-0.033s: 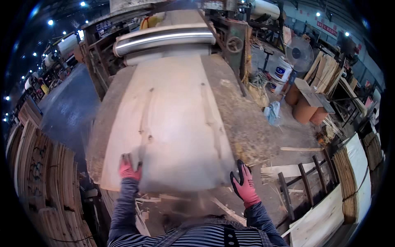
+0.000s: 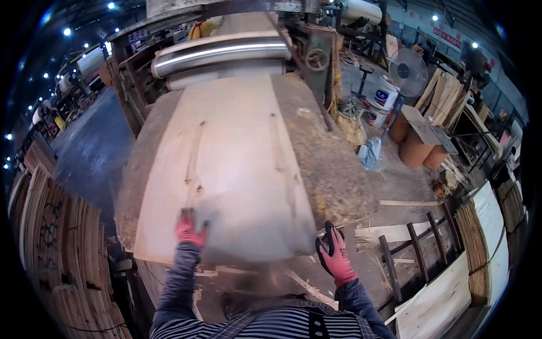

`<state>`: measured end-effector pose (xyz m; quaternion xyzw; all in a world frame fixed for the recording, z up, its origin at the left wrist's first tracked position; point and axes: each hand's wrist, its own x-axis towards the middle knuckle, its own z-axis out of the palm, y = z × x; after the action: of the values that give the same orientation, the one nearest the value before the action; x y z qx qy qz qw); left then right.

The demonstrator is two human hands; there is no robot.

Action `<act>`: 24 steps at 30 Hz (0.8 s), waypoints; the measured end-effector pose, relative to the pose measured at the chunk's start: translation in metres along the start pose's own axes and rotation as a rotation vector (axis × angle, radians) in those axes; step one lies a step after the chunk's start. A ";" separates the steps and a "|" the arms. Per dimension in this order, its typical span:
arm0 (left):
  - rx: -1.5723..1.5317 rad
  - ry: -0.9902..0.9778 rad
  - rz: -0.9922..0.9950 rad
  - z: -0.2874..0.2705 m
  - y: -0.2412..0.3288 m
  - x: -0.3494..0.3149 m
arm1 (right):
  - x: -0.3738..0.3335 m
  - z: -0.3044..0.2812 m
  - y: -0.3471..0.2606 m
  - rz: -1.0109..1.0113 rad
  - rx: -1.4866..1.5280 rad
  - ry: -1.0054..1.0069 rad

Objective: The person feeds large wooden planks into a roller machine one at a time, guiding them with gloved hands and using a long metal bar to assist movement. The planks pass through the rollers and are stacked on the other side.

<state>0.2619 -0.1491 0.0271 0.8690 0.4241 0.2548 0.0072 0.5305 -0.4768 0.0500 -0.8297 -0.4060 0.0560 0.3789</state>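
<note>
A wide, pale veneer sheet (image 2: pixel 226 164) lies on a long worn table (image 2: pixel 333 169) and runs back to a steel roller (image 2: pixel 220 51) at the far end. My left hand (image 2: pixel 189 229), in a red glove, rests on the sheet's near edge with its fingers on top. My right hand (image 2: pixel 336 254), in a red and black glove, is at the sheet's near right corner, thumb up against the edge. The sheet's near edge is blurred. My striped sleeves come in from the bottom.
Stacks of veneer (image 2: pixel 56 248) stand at the left. A wooden rack (image 2: pixel 418 254) and more stacked sheets (image 2: pixel 480 248) are at the right. Brown drums (image 2: pixel 418 147), a white bucket (image 2: pixel 384 96) and a fan (image 2: pixel 407 70) are on the floor far right.
</note>
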 end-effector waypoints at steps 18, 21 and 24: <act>0.115 -0.446 -0.022 0.148 0.356 0.087 | 0.075 -0.223 0.279 0.293 -0.081 0.030; -0.058 -0.328 -0.205 0.175 0.388 0.130 | 0.116 -0.240 0.332 0.163 -0.097 -0.011; -0.015 -0.176 -0.032 0.234 0.429 0.165 | 0.184 -0.252 0.328 0.152 -0.120 -0.089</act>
<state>0.7657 -0.2537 -0.0064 0.8811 0.4338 0.1803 0.0549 0.9612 -0.6176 0.0469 -0.8760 -0.3611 0.0970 0.3046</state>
